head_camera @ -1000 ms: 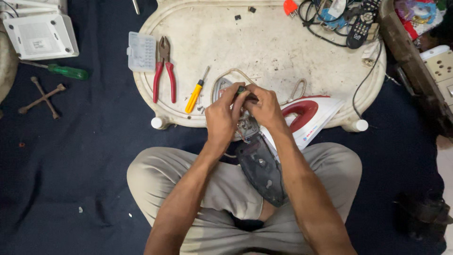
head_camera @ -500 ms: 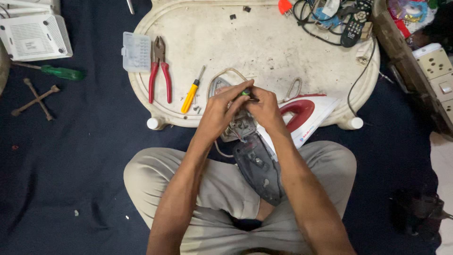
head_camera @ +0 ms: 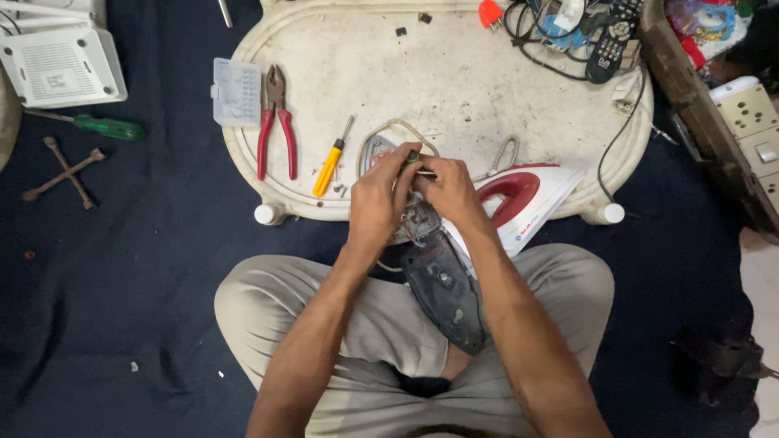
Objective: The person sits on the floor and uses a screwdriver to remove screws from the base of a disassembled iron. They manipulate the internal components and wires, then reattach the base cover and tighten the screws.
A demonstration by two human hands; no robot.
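I sit cross-legged with a dark iron soleplate (head_camera: 445,285) resting on my lap, its upper end leaning on the white oval table (head_camera: 454,73). My left hand (head_camera: 380,199) grips the top of the soleplate and a green-handled tool (head_camera: 410,157) that pokes out between both hands. My right hand (head_camera: 448,191) closes on the same spot from the right. The iron's red and white cover (head_camera: 527,203) lies just right of my hands. A beige cord (head_camera: 398,126) loops behind them.
On the table lie red-handled pliers (head_camera: 274,122), a yellow screwdriver (head_camera: 331,162), a clear bit case (head_camera: 236,91), a remote (head_camera: 607,45) and tangled cables. A green screwdriver (head_camera: 105,126), a cross wrench (head_camera: 66,169) and a white router (head_camera: 62,66) sit on the dark cloth at left. A power strip (head_camera: 751,122) lies right.
My hands stay clasped on the top of the soleplate with only slight finger shifts. The camera view has drifted a little.
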